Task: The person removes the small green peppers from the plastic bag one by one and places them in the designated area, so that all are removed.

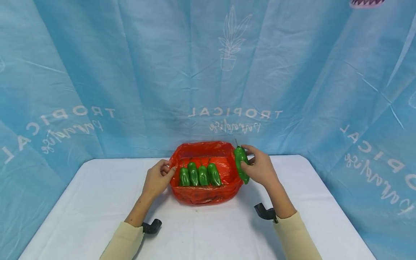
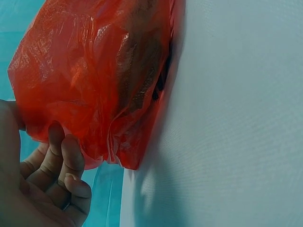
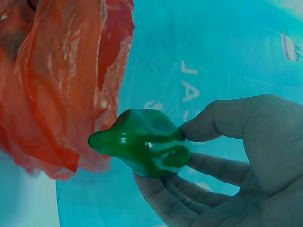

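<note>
A red plastic bag (image 1: 205,196) stands with its mouth spread wide at the back of the table. Inside it several glossy green peppers (image 1: 203,176) stand side by side in a row, their stems up. My left hand (image 1: 158,179) pinches the bag's left rim between thumb and finger; in the left wrist view its other fingers curl against the red plastic. Beside the bag's right rim, my right hand (image 1: 260,166) grips another green pepper (image 1: 241,162), stem upward. The right wrist view shows this pepper's pointed tip, with thumb and fingers around its body.
A white cloth (image 1: 201,234) covers the table. Blue printed curtains (image 1: 156,90) hang right behind the bag and along both sides. A black band with a curved piece (image 1: 264,212) sits on my right wrist, a similar one (image 1: 152,226) on my left.
</note>
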### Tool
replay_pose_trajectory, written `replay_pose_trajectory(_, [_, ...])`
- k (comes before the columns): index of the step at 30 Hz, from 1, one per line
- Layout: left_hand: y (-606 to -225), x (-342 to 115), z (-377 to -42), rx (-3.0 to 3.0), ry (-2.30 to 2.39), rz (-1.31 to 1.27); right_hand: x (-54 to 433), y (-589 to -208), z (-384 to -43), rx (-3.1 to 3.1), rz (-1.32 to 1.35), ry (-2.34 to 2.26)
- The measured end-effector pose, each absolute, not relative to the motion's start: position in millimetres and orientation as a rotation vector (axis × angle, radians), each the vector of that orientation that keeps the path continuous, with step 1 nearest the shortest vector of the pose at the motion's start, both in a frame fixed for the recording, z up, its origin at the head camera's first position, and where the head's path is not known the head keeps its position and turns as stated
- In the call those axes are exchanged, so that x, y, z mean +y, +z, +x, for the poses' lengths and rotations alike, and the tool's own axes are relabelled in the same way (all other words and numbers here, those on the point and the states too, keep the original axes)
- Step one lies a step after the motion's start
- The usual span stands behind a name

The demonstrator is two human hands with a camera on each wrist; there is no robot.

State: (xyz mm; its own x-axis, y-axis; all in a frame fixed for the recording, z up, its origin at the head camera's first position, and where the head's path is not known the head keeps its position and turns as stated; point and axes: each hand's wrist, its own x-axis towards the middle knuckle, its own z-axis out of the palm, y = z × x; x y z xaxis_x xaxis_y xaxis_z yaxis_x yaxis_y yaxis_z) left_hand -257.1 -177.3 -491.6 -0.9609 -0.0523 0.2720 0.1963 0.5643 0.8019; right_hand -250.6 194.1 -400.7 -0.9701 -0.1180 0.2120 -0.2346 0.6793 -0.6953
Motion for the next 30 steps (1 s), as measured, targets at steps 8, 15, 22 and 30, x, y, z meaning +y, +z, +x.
replay_pose_trajectory(8, [-491,-178,-256,-2.537,-1.358,-0.131,202,-405,-250,-2.732,0.226,1.195])
replay_pose_trajectory(15, [-491,-178,-257,-2.531,-1.377,-0.126,208,-409,-255,-2.725,0.224,1.174])
replay_pose_trajectory(22, [-491,-179,-256,-2.540,-1.358,-0.116,216,-413,-256,-2.715,0.211,1.173])
replay_pose_trajectory(30, [-491,-180,-257,-2.529,-1.365,-0.107,224,-420,-262,-2.710,0.197,1.182])
